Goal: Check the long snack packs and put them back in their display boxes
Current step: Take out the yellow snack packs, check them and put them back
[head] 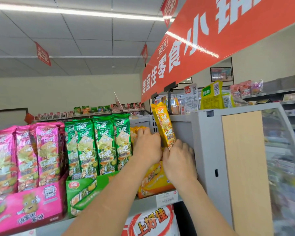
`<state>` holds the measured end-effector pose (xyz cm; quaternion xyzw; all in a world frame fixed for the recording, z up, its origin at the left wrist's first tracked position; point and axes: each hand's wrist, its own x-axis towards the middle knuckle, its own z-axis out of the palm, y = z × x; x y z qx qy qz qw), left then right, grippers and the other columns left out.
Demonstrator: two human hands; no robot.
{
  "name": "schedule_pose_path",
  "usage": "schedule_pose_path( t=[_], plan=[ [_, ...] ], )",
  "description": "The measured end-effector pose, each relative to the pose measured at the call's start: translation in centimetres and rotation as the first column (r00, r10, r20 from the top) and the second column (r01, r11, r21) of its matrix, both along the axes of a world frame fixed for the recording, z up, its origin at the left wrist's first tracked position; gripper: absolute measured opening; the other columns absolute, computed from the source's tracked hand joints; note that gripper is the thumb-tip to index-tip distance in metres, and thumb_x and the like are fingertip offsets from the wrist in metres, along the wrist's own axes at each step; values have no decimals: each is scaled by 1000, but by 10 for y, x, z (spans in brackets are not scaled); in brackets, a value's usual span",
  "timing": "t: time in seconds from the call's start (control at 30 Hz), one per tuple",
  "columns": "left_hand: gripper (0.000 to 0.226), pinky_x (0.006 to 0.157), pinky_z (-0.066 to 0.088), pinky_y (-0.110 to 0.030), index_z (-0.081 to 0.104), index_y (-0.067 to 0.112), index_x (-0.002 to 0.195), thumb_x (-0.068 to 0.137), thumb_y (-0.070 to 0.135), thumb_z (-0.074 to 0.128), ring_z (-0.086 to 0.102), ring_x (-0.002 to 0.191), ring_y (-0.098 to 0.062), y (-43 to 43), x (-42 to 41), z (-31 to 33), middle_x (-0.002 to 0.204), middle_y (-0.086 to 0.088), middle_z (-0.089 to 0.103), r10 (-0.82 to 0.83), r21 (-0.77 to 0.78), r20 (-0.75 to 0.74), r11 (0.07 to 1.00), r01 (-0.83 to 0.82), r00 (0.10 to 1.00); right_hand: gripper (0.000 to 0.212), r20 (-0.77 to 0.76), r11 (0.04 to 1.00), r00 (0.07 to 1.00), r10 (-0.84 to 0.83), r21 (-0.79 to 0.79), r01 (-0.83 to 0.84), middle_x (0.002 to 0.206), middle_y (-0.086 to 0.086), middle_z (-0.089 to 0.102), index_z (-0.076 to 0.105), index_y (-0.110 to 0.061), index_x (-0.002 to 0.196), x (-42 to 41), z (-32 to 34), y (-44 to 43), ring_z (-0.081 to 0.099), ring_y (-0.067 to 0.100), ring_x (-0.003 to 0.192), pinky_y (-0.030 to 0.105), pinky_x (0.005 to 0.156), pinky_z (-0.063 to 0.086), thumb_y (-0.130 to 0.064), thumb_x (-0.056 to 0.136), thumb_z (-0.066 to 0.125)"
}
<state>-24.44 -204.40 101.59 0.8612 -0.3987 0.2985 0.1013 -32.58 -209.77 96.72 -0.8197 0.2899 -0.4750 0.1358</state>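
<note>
Yellow snack pack (pixel 164 126), long, glossy, upright, pinched by right hand (pixel 178 160)

"乐吧" on yellow pack (pixel 164 126)

A green box (pixel 82 189), a pink box (pixel 29 208) to its left and a yellow box (pixel 153 181) to its right are making three boxes in a row. At least four green packs (pixel 104 143) are standing in the green box, and at least three pink packs (pixel 48 150) are showing left of it. Right of it, one yellow pack (pixel 164 126) is sticking up, with more yellow packs (pixel 136 131) too hidden to count. Two hands, the left hand (pixel 147 147) and the right hand (pixel 179 160), are reaching there. Above, at least three hanging signs (pixel 43 53) and one banner (pixel 211 40) are hanging.
</note>
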Motion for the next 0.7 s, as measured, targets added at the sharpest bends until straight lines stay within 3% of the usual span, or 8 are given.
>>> schedule_pose_path(
  t=[0.1, 0.2, 0.3, 0.4, 0.5, 0.63, 0.7],
  plan=[
    [31, 99, 40, -43, 61, 18, 120, 93, 32, 56, 34, 124, -32, 2, 1, -1, 134, -6, 48, -32, 3, 59, 1000, 31, 998, 34, -59, 998, 997, -44, -44, 41, 125, 12, 53, 42, -5, 126, 1, -1, -2, 52, 23, 113, 26, 88, 38, -26, 99, 38],
    [31, 98, 41, -47, 61, 16, 119, 92, 15, 44, 37, 119, -30, 1, -4, 0, 137, -1, 51, -170, -55, 25, 984, 172, 985, 69, -1, 997, 998, 60, 56, -60, 143, 18, 39, 10, -2, 151, 0, 0, -2, 46, 30, 127, 33, 99, 40, -23, 95, 45],
    [11, 93, 42, -49, 50, 17, 97, 93, 18, 39, 39, 110, -28, 1, -7, 5, 121, -2, 57, -172, 29, -29, 985, 172, 985, 80, 99, 983, 982, 163, 74, -170, 140, 13, 42, -2, -15, 155, -4, -1, -3, 50, 29, 121, 34, 89, 44, -21, 95, 51],
    [13, 97, 36, -43, 50, 14, 90, 96, 18, 39, 44, 105, -30, 3, -6, 14, 98, -8, 56, -63, 325, -28, 943, 69, 998, 80, 99, 968, 966, 240, 54, -246, 135, 10, 46, -2, -16, 155, -5, -3, -7, 54, 25, 114, 26, 77, 39, -20, 96, 50],
    [9, 87, 27, -34, 52, 14, 90, 96, 16, 47, 51, 103, -27, 7, -7, 21, 91, -6, 49, -49, 503, 127, 864, -22, 991, 68, 100, 929, 931, 350, 92, -359, 134, 11, 49, 9, -13, 156, -8, -3, -10, 53, 27, 117, 34, 90, 47, -26, 99, 45],
    [11, 72, 28, -29, 46, 14, 85, 91, 11, 54, 52, 98, -27, 16, -12, 25, 102, -11, 54, -26, 460, 120, 887, -32, 992, 45, 141, 872, 892, 431, 191, -451, 123, 12, 53, 37, -10, 144, -9, -9, -11, 57, 27, 106, 42, 87, 50, -23, 101, 41],
    [14, 67, 36, -31, 46, 13, 80, 87, 5, 56, 59, 98, -31, 19, -13, 22, 102, -13, 60, -30, 385, 167, 922, -37, 986, 41, 167, 862, 887, 431, 213, -459, 123, 13, 54, 39, -10, 140, -9, -15, -10, 58, 26, 105, 42, 86, 52, -22, 101, 41]
  ],
)
